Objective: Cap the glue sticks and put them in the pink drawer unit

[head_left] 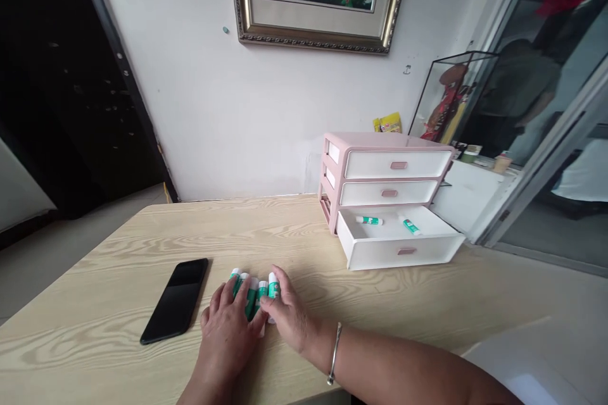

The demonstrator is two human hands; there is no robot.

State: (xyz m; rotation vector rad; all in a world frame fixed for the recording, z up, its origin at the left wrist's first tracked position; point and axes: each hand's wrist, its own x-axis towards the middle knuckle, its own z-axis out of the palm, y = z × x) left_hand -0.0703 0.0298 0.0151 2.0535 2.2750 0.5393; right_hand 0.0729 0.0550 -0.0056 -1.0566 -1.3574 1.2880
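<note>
Several green-and-white glue sticks (251, 301) lie side by side in a row on the table. My left hand (228, 328) rests over this row from the left, its fingers spread across the sticks and partly hiding them. At the right end of the row, my right hand (291, 316) has a glue stick (273, 286) between thumb and fingers. Two more glue sticks, one on the left (369, 220) and one on the right (410, 226), lie apart inside the pulled-out bottom drawer (380, 254).
A pink and white drawer unit (335, 183) stands at the table's back right, its upper two drawers closed. Left of my hands lies a black phone (175, 300) on the wooden table (118, 266). Behind are a wall with a framed picture (313, 38) and a yellow packet (388, 122).
</note>
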